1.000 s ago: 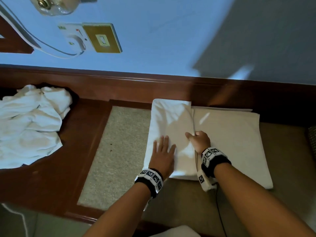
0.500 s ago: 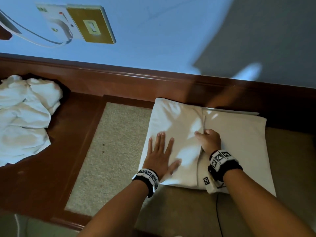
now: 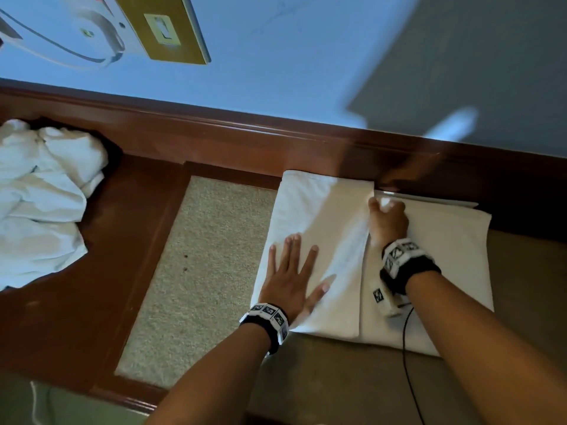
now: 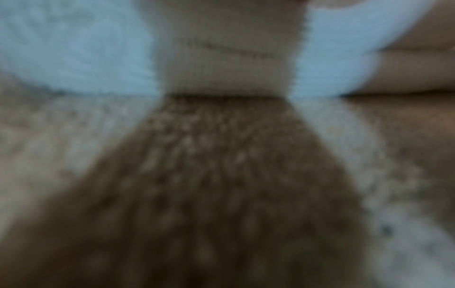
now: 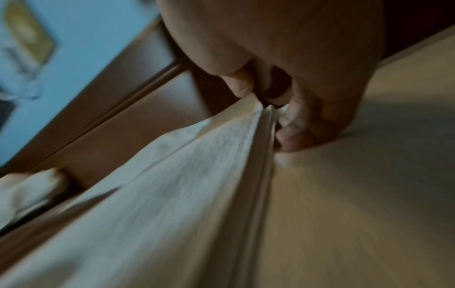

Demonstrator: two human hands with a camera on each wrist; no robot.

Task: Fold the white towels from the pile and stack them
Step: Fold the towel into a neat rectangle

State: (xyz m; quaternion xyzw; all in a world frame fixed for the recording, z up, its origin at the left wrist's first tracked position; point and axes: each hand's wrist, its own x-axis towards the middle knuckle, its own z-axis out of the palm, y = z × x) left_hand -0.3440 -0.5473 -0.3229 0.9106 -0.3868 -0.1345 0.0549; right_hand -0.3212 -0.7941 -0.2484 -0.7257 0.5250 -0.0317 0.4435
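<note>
A white towel (image 3: 322,216) lies on the beige surface, its left part folded over onto the wider lower layer (image 3: 445,240). My left hand (image 3: 294,271) presses flat on the folded flap near its front end, fingers spread. My right hand (image 3: 386,216) is at the flap's right edge near the far end. In the right wrist view its thumb (image 5: 240,85) and curled fingers pinch that edge of the towel (image 5: 184,175). The left wrist view is blurred and shows only the towel's front edge (image 4: 229,58). A crumpled pile of white towels (image 3: 40,210) lies at the far left.
A dark wooden ledge (image 3: 245,139) runs along the blue wall behind the towel. A gold switch plate (image 3: 165,29) and a white socket hang on that wall. A beige mat (image 3: 199,256) sits in a wooden frame (image 3: 92,271). A black cable (image 3: 408,363) trails from my right wrist.
My right hand has slid along the flap's edge toward the far end. The left hand stays flat on the flap, fingers now spread wider.
</note>
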